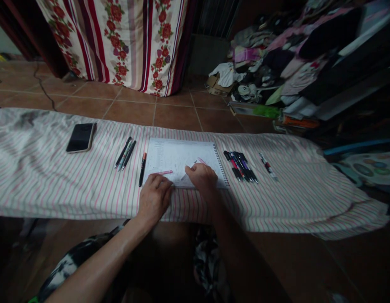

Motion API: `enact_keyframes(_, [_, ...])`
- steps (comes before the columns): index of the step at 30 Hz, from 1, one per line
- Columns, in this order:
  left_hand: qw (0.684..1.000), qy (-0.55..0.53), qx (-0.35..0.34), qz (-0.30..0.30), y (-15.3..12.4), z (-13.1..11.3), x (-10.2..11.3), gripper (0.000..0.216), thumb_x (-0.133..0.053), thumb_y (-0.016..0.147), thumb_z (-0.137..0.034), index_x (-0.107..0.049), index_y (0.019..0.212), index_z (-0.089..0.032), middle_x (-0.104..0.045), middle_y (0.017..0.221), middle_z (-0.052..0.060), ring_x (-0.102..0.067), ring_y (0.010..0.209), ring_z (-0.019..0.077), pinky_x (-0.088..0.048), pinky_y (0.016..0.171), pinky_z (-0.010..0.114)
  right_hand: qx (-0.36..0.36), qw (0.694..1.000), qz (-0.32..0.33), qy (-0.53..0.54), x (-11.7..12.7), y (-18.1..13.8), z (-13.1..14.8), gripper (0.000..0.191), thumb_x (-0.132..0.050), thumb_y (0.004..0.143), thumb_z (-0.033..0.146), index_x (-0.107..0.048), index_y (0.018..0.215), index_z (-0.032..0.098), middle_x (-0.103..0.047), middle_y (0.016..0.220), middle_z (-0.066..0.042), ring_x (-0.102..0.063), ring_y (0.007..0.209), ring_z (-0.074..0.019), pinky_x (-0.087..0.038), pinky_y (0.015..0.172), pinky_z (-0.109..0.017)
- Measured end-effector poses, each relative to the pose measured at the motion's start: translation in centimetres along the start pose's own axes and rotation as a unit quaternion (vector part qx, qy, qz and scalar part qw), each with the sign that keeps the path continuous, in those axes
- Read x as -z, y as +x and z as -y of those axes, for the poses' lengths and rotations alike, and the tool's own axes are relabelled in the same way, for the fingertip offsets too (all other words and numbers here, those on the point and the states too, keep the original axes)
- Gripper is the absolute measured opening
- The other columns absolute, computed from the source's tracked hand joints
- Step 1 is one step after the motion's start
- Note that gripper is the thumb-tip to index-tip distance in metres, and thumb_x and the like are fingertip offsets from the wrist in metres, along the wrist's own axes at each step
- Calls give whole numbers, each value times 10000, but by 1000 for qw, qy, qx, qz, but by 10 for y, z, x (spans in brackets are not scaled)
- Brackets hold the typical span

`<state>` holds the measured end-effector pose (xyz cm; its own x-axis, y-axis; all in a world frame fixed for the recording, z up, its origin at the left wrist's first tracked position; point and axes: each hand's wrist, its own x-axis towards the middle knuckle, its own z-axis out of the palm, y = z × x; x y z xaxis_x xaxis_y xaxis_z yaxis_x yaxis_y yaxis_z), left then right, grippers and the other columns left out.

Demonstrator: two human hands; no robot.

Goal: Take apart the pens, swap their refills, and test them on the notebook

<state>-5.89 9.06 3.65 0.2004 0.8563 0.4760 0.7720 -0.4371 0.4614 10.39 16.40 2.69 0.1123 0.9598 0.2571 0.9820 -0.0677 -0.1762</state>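
Note:
A spiral notebook (182,158) lies open on a striped cloth-covered board (56,181). My right hand (201,177) rests on its lower edge, closed around a pink pen (201,160) whose tip points up over the page. My left hand (154,197) sits at the notebook's lower left corner, fingers curled on the page edge; a pink pen cap or short pink pen (165,172) lies just by its fingertips, and I cannot tell if it is held.
A red-and-black pen (142,168) and a few dark pens (125,153) lie left of the notebook, a phone (81,137) farther left. Several pens (241,166) and one separate pen (268,166) lie right. Tiled floor, floral curtain (119,42) and clothes pile (292,59) behind.

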Motion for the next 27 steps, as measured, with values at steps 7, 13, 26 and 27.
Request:
enact_keyframes(7, [999,4,34,-14,2,8,6,187,-489,852,-258,-665,856,-194,-595,771,57,-477,841,205,-448,731,343,-2,1000,12,11,2,3,2,221,-510,757,270,-679,668,159,-662,698,-100,-585,671,-205,-363,600,-285])
enact_keyframes(13, [998,32,46,0,3,5,2,219,-468,861,-267,-671,854,-186,-575,744,58,-463,821,206,-428,703,325,8,999,50,-7,8,5,-2,233,-490,776,243,-669,666,145,-687,737,-92,-602,720,-200,-348,626,-272])
enact_keyframes(26, [999,-19,40,-18,12,-5,-15,213,-499,840,-236,-675,949,-191,-616,873,76,-481,906,216,-448,767,346,-93,949,177,243,33,7,-15,250,-472,731,258,-563,512,180,-597,498,-9,-533,466,-116,-348,482,-223])
enact_keyframes(27, [998,-29,47,-22,13,-7,-18,210,-504,836,-233,-680,942,-191,-615,874,78,-483,907,217,-445,768,348,-110,936,175,284,32,7,-16,240,-482,723,274,-555,515,179,-592,497,-5,-525,446,-111,-349,459,-218])
